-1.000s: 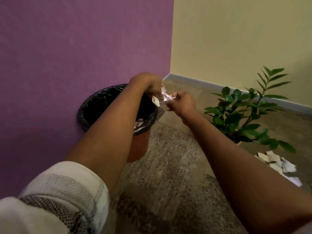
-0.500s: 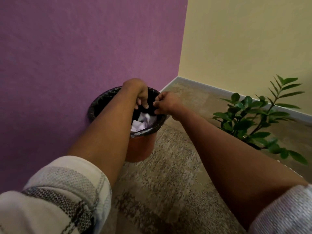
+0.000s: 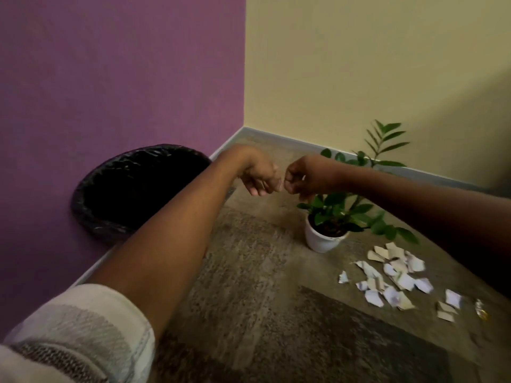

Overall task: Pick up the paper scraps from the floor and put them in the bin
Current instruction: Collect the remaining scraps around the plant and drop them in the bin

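Observation:
A round bin (image 3: 116,186) lined with a black bag stands against the purple wall at the left; my left forearm hides its right side, and its inside is dark. Both hands hover in the air to the right of the bin, almost touching. My left hand (image 3: 260,178) has its fingers curled loosely and I see nothing in it. My right hand (image 3: 301,179) is curled the same way with no paper visible. A heap of white and tan paper scraps (image 3: 392,275) lies on the floor at the lower right.
A small green plant in a white pot (image 3: 322,239) stands on the floor just behind the scraps and below my right hand. A patterned brown rug (image 3: 262,286) covers the floor. The purple and yellow walls meet in a corner behind the bin.
The hands dropped the scraps into the bin, then rose and moved right, away from its opening. My view swung right, so the scrap heap on the floor shows again.

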